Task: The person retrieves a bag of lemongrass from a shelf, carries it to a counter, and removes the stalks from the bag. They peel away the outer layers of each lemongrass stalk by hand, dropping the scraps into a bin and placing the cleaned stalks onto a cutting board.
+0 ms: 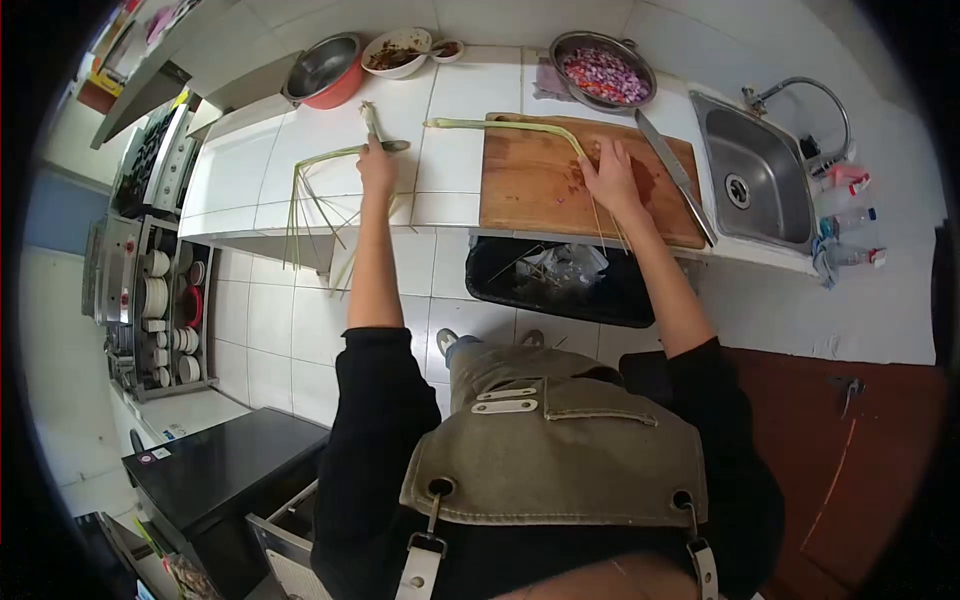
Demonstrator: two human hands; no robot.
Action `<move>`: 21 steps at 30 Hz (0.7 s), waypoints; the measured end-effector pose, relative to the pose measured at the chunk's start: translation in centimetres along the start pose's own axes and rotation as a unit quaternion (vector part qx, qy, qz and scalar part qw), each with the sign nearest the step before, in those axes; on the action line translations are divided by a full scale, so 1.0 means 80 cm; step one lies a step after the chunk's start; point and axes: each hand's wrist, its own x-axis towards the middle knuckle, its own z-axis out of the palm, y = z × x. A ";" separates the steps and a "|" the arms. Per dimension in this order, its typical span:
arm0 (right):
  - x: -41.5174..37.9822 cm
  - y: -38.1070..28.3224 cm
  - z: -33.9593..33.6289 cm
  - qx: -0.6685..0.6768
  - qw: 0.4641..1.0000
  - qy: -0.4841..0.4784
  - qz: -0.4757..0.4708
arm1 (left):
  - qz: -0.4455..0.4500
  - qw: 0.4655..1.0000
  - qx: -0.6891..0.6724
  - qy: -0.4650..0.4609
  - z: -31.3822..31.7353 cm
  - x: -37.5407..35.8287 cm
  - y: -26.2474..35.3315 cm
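Note:
My left hand [376,168] is closed on a bunch of green stalks [322,157] lying on the white tiled counter [450,180], their thin leaf ends hanging over the front edge. A pale bulb end sticks up beyond the fingers. My right hand [612,178] rests over the wooden cutting board [530,185], its fingers at the bent part of another long green stalk [520,126]. That stalk's pale end points left past the board, and its thin leaves hang over the front. A knife [672,165] lies on the board's right side.
A bowl of chopped onion [606,76] stands behind the board. A red bowl [335,85] and a white bowl [396,55] stand at the back left. To the right is a sink [765,180] with bottles [850,220] beside it. A black bin [560,290] is below the board.

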 end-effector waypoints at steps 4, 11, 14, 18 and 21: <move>0.041 -0.017 0.011 -0.056 0.998 -0.029 -0.014 | 0.092 0.973 0.045 0.206 0.002 -0.055 0.032; 0.081 -0.028 0.028 -0.087 0.991 -0.099 -0.024 | 0.225 0.956 -0.186 0.038 -0.012 -0.177 0.118; 0.076 -0.038 0.014 -0.040 0.995 -0.089 -0.013 | 0.139 0.933 -0.322 -0.078 0.009 -0.209 0.135; 0.009 -0.063 -0.030 0.099 0.992 -0.068 0.040 | 0.013 0.844 -0.498 -0.198 0.011 -0.221 0.171; -0.049 -0.063 -0.036 0.216 0.972 -0.048 0.074 | -0.050 0.779 -0.595 -0.190 0.007 -0.225 0.207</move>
